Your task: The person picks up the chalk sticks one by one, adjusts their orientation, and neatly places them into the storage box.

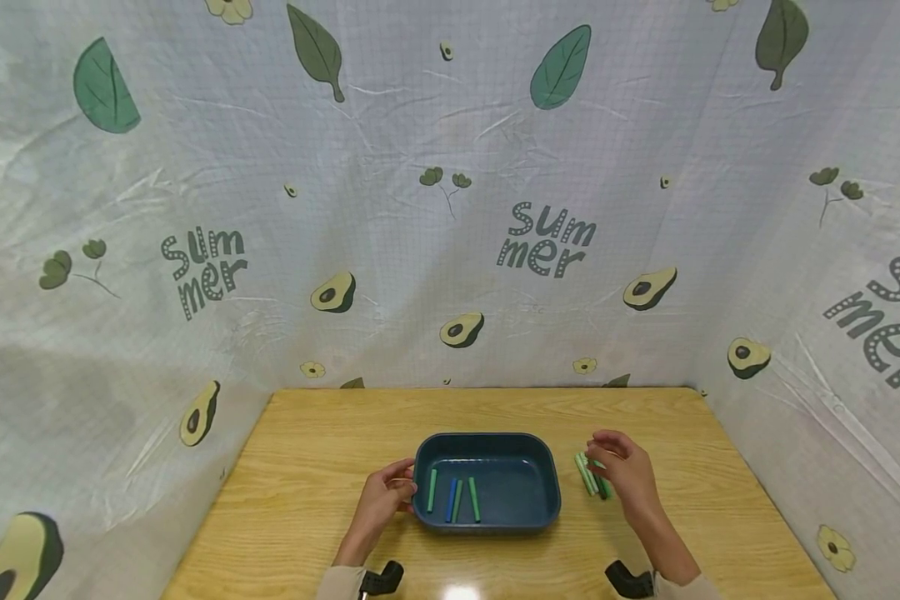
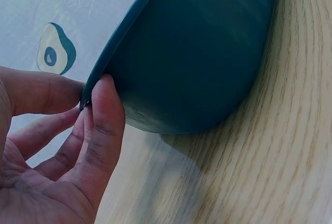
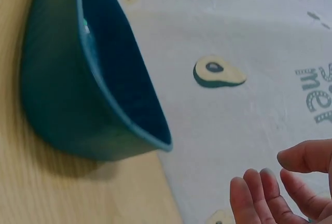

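Observation:
A dark teal plastic bin [image 1: 521, 527] with rounded corners stands on the table. My left hand [image 1: 384, 497] pinches its left rim between thumb and finger, as the left wrist view shows closely at the rim [image 2: 98, 73]. Inside the bin's left half lie a blue stick [image 1: 451, 500] and several slim green sticks [image 1: 474, 499]. Over on the right, my right hand [image 1: 625, 473] hovers by a small group of light green sticks [image 1: 586, 475] and a darker green stick [image 1: 604, 487], partly covering them. Its fingers are loosely bent with nothing visible between them.
The wooden table [image 1: 330, 425] carries the bin and the loose sticks. A pale printed cloth [image 1: 420, 250] with avocados, leaves and lettering hangs behind the table and along both sides.

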The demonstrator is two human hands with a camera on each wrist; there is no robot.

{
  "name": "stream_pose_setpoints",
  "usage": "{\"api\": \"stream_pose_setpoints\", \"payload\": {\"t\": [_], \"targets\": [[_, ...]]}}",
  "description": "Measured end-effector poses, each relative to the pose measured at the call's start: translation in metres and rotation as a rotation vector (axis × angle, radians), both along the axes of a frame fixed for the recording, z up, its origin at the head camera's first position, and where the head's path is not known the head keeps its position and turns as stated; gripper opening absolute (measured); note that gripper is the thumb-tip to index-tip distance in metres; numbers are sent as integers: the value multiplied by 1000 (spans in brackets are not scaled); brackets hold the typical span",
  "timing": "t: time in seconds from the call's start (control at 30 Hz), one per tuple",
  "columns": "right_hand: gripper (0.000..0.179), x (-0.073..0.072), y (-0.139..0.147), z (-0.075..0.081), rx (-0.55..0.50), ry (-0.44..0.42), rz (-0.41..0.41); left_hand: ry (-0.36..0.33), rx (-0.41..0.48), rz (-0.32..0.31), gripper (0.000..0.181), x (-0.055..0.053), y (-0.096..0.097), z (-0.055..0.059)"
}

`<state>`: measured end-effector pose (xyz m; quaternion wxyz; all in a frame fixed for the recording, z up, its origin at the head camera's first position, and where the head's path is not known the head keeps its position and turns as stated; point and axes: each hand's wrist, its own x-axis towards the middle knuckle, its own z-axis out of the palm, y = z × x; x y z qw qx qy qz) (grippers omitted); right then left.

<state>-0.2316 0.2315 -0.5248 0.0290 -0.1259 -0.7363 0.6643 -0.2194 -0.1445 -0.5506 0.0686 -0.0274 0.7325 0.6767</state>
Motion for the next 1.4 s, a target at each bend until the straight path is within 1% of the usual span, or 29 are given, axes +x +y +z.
{"api": "stream_pose_setpoints", "payload": {"t": [0.07,0.1,0.2,0.3,0.43,0.63,0.73,0.9,0.97,1.13,1.4], "targets": [[33,1,4,-5,22,4,-22,0,-3,0,48,0,0,-1],[33,2,6,-8,29,6,-32,-3,-6,3,48,-2,0,-5],[33,4,11,-17,31,16,-69,-7,-16,12,48,-10,-2,-21],[32,4,16,-22,6,21,-120,-10,-24,24,47,-16,-4,-35],[31,6,21,-27,-22,25,-182,-9,-25,26,47,-15,-4,-35],[30,4,25,-41,-10,25,-242,-8,-24,27,47,-15,-4,-33],[33,3,25,-51,34,16,-276,-9,-27,32,46,-15,-4,-33],[33,3,24,-64,194,13,-359,-9,-29,30,46,-15,-4,-33],[31,3,22,-67,234,21,-398,-2,-31,25,46,-15,-4,-33],[25,2,18,-75,283,33,-461,0,-29,21,47,-14,-4,-32],[23,0,12,-89,294,5,-509,-19,-34,19,47,-15,-5,-33]]}}
